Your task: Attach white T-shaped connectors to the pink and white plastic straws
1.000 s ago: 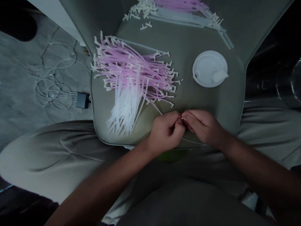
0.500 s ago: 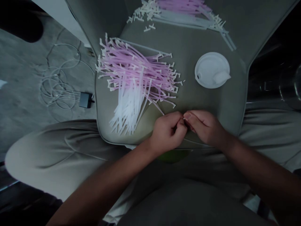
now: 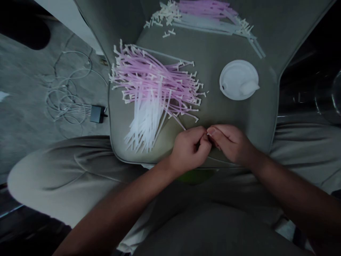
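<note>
My left hand [image 3: 190,147] is closed in a loose fist over the seat's front edge, and a thin pale pink plastic tube [image 3: 180,122] runs out behind its knuckles. My right hand [image 3: 227,142] meets it fingertip to fingertip, thumb and index finger pinched together. A tiny white tip [image 3: 208,133] shows between the two hands; most of what they hold is hidden by the fingers. To the left lies a heap of pink tubes [image 3: 160,74] with small white connectors on their ends. White tubes [image 3: 145,121] fan out across its near side.
The grey-green chair seat [image 3: 213,46] carries everything. A round white lid [image 3: 231,85] with a white lump lies at right. Farther back are loose white connectors [image 3: 166,16], pink tubes [image 3: 205,8] and clear tubes [image 3: 202,25]. Coiled cables [image 3: 64,103] and a black box [image 3: 97,113] lie on the floor.
Both hands stay pinched together in almost the same place. The view has shifted very slightly; the heaps and the lid are unmoved on the seat.
</note>
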A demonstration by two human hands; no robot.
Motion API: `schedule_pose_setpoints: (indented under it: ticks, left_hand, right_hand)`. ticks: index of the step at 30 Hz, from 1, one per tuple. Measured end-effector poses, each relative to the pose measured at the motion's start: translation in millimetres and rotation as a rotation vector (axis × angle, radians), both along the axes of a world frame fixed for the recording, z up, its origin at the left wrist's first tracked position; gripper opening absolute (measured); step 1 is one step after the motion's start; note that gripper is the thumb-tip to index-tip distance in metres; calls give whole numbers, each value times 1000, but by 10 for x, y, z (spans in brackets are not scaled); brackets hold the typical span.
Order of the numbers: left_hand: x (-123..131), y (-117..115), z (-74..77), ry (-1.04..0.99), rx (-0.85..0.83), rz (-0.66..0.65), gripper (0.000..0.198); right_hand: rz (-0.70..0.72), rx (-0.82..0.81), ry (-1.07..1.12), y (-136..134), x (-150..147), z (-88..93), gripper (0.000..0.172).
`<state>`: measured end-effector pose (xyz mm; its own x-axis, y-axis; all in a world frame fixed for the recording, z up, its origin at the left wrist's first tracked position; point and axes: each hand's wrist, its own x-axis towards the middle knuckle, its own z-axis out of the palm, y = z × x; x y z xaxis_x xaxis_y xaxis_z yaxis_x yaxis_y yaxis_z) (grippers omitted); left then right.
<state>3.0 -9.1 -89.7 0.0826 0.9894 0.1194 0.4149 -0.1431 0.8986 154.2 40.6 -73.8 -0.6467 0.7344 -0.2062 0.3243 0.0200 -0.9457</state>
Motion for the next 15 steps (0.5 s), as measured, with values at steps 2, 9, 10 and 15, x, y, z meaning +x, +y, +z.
schedule_pose_setpoints:
  ticks: [2,9,10,15]
  left_hand:
    - [1,0,-1,6,7,2,26]
    - [1,2,2,5,6,8,26]
    - [2,2,0,1,5,10,26]
    - [3,0,-11,-3,3,9,26]
  right_hand:
    - [2,6,3,1,2,-3,41]
    - [-3,11,-4,1,-4,13,43]
    - [-3,13,-3,0,-4,14,44]
    - [-12,0,-2,-3,1,-1,43]
